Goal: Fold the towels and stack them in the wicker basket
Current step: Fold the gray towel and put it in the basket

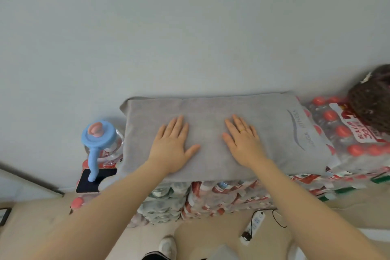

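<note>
A grey towel (221,133) is lying spread across the top of stacked shrink-wrapped packs of bottled water (348,133) against the far wall, its printed logo sitting towards the right end. Both hands are resting flat on it, palms down and gripping nothing: the left hand (172,145) left of centre, the right hand (242,141) (a ring is showing on one finger) just right of centre, fingers of each held loosely together and pointing to the far side. This looks like the smoothing stage before a fold.

To do it well, the palms should be sweeping outwards from the middle towards the left and right ends, pushing wrinkles off the edges rather than bunching cloth between the hands. The near edge is hanging slightly over the packs, so pressing lightly is wise, or the towel may be sliding off towards the floor. The far left corner is looking a little rumpled and wants flattening first. A dark woven shape (371,99) at the far right may be the wicker basket, though I cannot tell for certain. A water jug with a blue pump (99,135) is standing just left of the towel.
</note>
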Demonstrator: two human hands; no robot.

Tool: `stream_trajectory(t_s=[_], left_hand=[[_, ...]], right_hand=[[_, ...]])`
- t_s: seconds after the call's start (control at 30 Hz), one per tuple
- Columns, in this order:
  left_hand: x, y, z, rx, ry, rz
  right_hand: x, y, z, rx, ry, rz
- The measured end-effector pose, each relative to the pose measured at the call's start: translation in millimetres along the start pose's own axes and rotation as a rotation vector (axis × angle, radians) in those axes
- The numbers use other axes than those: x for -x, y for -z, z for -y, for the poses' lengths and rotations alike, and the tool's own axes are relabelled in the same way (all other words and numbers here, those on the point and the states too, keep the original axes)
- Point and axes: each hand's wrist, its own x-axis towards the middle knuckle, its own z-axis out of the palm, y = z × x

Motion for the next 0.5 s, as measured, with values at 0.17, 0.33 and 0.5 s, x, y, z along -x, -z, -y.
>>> stream_trajectory(t_s=[0.17, 0.33, 0.5], left_hand=[[-5, -1, -34, -0.083, 0.242, 0.051], [-10, -7, -93, -0.034, 0.133, -0.011], [-16, -28, -146, -0.054, -0.087, -0.016]], right_hand=[[26, 6, -60, 0.008, 0.029, 0.021], [42, 7, -72, 0.126, 0.086, -0.175], [67, 6, -163, 0.001, -0.184, -0.192]])
